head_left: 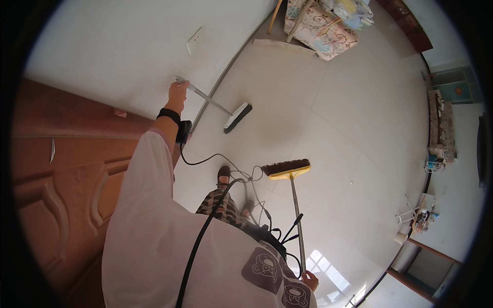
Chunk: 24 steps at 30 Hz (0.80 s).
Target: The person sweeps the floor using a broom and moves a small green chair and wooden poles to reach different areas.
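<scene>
head-worn fisheye looks down, torso point(154, 251) close, floor point(354, 128) farther off.

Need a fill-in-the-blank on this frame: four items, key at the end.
1. The left hand grips the white-headed broom by its ____.
2. The right hand holds the brown-bristled broom, whose bristle base is coloured ____.
3. A black strap circles the person's ____ wrist.
4. The socket is set in the ____.

Key: handle; yellow; left; wall.
</scene>
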{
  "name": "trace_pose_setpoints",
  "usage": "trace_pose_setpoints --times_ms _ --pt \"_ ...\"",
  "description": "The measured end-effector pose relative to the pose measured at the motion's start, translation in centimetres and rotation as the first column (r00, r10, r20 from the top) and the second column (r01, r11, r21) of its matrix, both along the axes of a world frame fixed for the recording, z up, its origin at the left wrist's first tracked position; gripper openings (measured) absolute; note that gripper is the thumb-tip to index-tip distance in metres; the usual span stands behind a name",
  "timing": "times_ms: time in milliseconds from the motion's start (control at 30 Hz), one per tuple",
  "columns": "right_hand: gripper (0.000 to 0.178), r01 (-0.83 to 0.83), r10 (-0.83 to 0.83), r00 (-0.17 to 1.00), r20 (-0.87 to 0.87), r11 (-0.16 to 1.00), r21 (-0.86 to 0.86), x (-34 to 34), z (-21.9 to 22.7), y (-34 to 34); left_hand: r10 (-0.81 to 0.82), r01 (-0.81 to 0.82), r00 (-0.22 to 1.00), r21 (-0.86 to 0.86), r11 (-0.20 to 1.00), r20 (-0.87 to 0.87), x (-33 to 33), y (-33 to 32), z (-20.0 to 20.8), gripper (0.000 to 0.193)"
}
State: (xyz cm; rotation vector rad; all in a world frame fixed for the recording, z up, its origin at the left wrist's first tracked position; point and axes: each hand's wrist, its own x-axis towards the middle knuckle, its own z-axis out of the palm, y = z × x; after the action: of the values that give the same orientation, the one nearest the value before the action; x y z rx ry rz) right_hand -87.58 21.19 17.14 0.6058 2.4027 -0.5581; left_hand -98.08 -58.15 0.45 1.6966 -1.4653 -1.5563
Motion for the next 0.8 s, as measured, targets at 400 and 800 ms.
trace_pose_setpoints --times_ms 400,800 --pt "0.025 -0.245 0.253 0.961 -0.111 0.966 0.077 -3.8 -4.2 2.0 -0.531 0.376 0.827 -0.523 0.765 -0.182 5.7 9.7 10.1 0.013" --pt "0.024 -0.343 0.341 0.939 -0.043 0.924 -0.169 -15.9 -14.1 9.1 -0.185 0.206 0.978 -0.326 0.923 0.095 26.7 27.8 8.7 0.015"
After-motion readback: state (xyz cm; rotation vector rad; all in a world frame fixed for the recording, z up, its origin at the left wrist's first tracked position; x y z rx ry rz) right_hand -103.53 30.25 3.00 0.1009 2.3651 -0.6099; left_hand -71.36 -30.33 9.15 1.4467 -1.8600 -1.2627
